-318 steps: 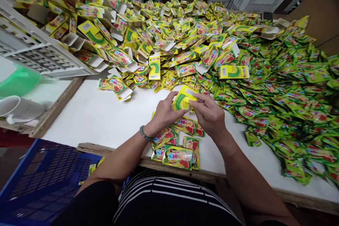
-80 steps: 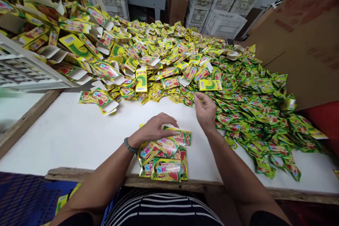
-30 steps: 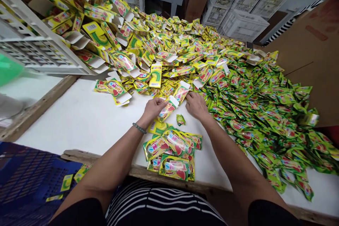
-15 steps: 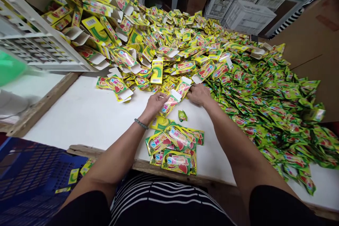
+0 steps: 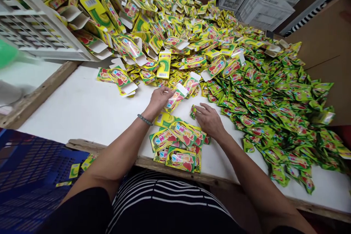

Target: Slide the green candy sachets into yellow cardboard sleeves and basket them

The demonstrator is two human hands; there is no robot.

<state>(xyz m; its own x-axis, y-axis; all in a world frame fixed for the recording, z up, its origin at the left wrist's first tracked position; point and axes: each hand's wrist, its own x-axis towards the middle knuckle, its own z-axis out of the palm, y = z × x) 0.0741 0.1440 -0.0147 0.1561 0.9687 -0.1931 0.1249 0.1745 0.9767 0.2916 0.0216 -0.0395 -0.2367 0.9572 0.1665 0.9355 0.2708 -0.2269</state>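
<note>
- Open Twins carton (image 5: 173, 102): pinched by the left hand (image 5: 159, 99), just beyond the flat-lying cartons (image 5: 181, 159); squeezing hard could crease it.
- Small green sachet (image 5: 193, 112): at the fingertips of the right hand (image 5: 210, 120); whether gripped, I cannot tell. A loose hold could drop it.
- Sachet heap (image 5: 268, 113): near; a bump might cause a slide.

Small packet (image 5: 192, 112) partly hidden, blue crate (image 5: 16, 170) cut off, mug (image 5: 10, 93) blurred
</note>
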